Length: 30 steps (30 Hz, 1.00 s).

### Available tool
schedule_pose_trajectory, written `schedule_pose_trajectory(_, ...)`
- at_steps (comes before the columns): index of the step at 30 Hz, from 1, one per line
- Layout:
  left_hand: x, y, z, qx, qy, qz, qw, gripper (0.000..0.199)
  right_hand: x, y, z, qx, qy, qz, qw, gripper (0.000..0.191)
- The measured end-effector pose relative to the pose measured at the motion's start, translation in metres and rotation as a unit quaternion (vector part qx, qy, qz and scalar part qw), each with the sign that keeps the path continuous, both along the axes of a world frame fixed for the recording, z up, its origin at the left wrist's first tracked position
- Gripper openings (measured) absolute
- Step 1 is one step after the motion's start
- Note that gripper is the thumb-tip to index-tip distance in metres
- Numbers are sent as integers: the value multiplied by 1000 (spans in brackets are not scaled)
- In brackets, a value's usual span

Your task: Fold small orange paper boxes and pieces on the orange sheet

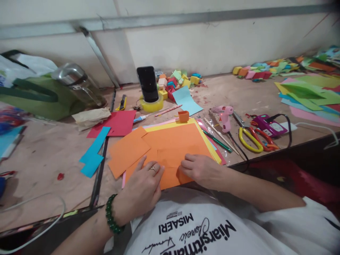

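Both hands work at a small orange paper piece (172, 158) with a crease or edge across it, lying on a larger orange sheet (183, 136). My left hand (146, 180), with a ring and a green bead bracelet, is at the piece's left end; its outer finger is stretched, while thumb and forefinger close at the paper. My right hand (198, 170) has curled fingers pinched at the right end. Fingertips are partly hidden. Left of them lies a cut orange sheet (129, 150). A small folded orange paper box (183, 116) sits at the stack's top edge.
To the right lie a pink glue gun (224, 117), scissors (249, 136), a purple power adapter (269, 125), a green pencil (217, 141). A phone (148, 85) leans on a tape roll (151, 103). Blue strips (95, 150), a cutter (122, 102) and a bottle (79, 83) are left.
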<state>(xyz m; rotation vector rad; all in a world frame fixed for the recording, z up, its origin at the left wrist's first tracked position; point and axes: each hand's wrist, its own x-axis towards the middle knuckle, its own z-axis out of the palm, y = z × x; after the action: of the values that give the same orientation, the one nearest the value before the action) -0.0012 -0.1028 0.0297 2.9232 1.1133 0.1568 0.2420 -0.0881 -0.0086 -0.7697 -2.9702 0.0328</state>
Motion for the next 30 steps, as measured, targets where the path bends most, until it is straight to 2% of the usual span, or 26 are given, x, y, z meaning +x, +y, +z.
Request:
schedule_pose_trajectory(6, -2, -3, -2, 28, -32, 6, 999, 36, 39, -12, -5, 9, 24, -35, 999, 14)
schedule_pose_trajectory(11, -3, -5, -2, 34, -23, 22, 999, 37, 53, -22, -5, 32, 45, -85, 995, 25)
schedule_pose_trajectory(14, -5, -7, -4, 21, -9, 28, 999, 39, 55, -23, 3, 33, 66, -111, 991, 27)
schedule_pose_trajectory(18, -6, -8, -7, -4, 13, 36, 999, 41, 45, -13, 25, -10, 118, -167, 979, 31)
schedule_pose_trajectory(21, -5, -8, -10, -19, 14, 47, 999, 41, 30, 1, 33, -22, 143, -242, 959, 21)
schedule_pose_trajectory(23, -4, -8, -12, -30, 2, 56, 998, 39, 22, 12, 28, -30, 128, -303, 944, 27)
schedule_pose_trajectory(25, -4, -8, -14, -36, -15, 63, 997, 36, 17, 22, 17, -80, 119, -321, 936, 42)
schedule_pose_trajectory(26, -4, -8, -15, -36, -25, 67, 997, 34, 16, 26, 11, -106, 131, -326, 930, 43)
schedule_pose_trajectory(28, -4, -7, -18, -32, -49, 71, 996, 33, 16, 31, 2, -137, 175, -326, 919, 35)
schedule_pose_trajectory(30, -4, -4, -21, -20, -93, 90, 991, 38, 18, 33, 0, -129, 235, -298, 916, 17)
